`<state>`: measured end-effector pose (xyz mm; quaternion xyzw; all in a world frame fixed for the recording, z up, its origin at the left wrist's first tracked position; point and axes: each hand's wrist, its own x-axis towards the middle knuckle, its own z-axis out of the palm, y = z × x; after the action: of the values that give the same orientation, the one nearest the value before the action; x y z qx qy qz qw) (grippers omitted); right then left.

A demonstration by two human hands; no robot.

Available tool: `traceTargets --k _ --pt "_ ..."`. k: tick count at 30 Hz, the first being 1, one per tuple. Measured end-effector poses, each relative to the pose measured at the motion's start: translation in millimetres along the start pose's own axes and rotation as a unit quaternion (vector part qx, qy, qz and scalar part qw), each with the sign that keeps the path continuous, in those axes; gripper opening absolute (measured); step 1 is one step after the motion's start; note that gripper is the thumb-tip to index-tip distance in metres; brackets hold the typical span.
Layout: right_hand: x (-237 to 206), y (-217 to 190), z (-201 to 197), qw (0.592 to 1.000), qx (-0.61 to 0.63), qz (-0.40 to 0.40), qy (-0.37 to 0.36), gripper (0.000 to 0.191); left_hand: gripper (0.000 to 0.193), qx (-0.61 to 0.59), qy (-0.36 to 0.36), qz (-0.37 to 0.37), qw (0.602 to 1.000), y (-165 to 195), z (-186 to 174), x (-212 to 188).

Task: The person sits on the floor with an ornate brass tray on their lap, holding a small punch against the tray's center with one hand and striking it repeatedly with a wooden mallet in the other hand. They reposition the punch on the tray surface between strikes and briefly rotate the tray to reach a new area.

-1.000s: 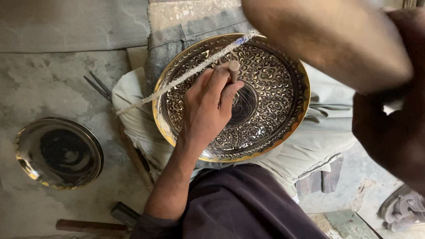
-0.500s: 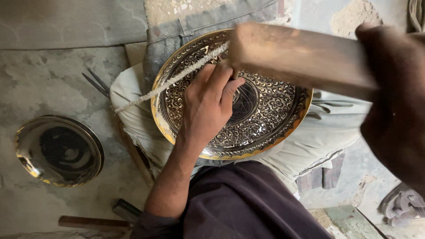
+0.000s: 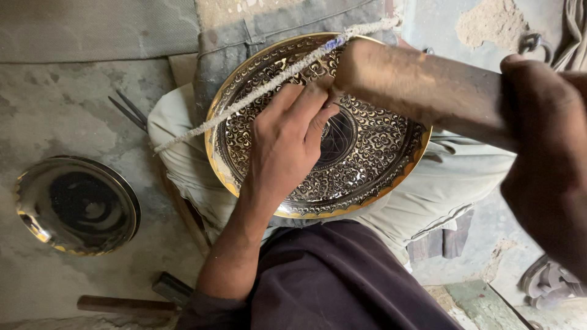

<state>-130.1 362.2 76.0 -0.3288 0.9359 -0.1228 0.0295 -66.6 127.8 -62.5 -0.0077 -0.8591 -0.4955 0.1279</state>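
- Engraved brass tray [image 3: 367,165]: rests tilted on the person's lap, a white cord [image 3: 257,91] stretched across its upper rim
- Left hand [image 3: 287,140]: lies on the tray, fingers pinched on a small tool that is mostly hidden near the centre; unmoved since a second ago
- Right hand [image 3: 544,146]: clenched on a wooden mallet [image 3: 422,85], which has swung down from high in the view to just above the left fingertips, so a blow appears to be landing
- Plain dish [image 3: 76,205]: on the floor, well apart
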Motion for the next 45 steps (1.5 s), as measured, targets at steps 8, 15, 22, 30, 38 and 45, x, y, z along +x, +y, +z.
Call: traceTargets --k 8,15,22,30,38,45 --pt "4.8 18.7 9.2 1.0 0.018 0.011 -0.006 0.046 0.019 -0.036 0.083 -0.004 0.996 2.4 5.8 -9.8" --pt "9.7 23.3 14.6 1.0 0.022 0.012 -0.013 0.044 0.023 0.002 0.072 -0.002 0.997 -3.2 10.2 -7.6" --pt "15.5 33.5 21.3 0.999 0.042 0.023 -0.017 0.042 0.019 0.043 0.053 -0.026 0.997 -5.0 10.9 -6.7" --pt "17.0 44.9 26.2 0.997 0.059 0.037 -0.024 0.04 0.019 0.026 0.061 -0.008 0.998 -3.6 9.0 -1.6" --pt "19.5 52.7 27.6 0.995 0.073 0.058 -0.037 0.038 0.02 0.012 0.059 -0.001 0.998 -6.6 8.1 0.5" --pt "19.4 61.2 32.3 0.992 0.094 0.072 -0.047 0.036 0.024 0.009 0.051 0.001 0.999 -6.3 6.2 1.7"
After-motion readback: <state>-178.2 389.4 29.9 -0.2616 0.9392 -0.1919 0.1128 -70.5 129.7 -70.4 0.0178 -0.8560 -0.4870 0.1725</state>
